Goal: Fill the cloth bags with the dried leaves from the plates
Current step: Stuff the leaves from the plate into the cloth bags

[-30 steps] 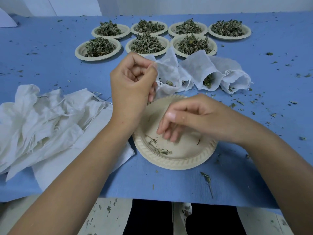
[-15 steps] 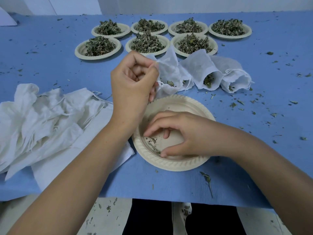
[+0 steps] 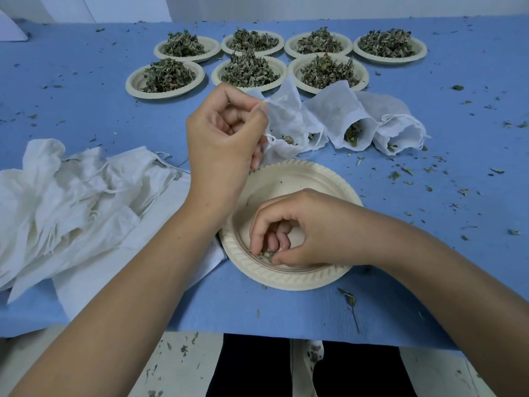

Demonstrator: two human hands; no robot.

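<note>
1. On the blue desk [image 3: 429,253], near edge: 1 paper plate [image 3: 286,277], almost bare. I see only a few leaf scraps [image 3: 264,255] at its near-left side.
2. Right hand [image 3: 309,227]: fingers curled, pinching those scraps on the plate.
3. Left hand [image 3: 226,138]: fingers closed on the rim of 1 cloth bag [image 3: 286,118], held just beyond the plate.
4. Right of it: more bags [image 3: 340,116] lying on their sides, leaves showing at their mouths.
5. Far side: 7 plates [image 3: 420,51] heaped with dried leaves [image 3: 249,71].
6. Left: pile of empty bags [image 3: 71,202].
</note>
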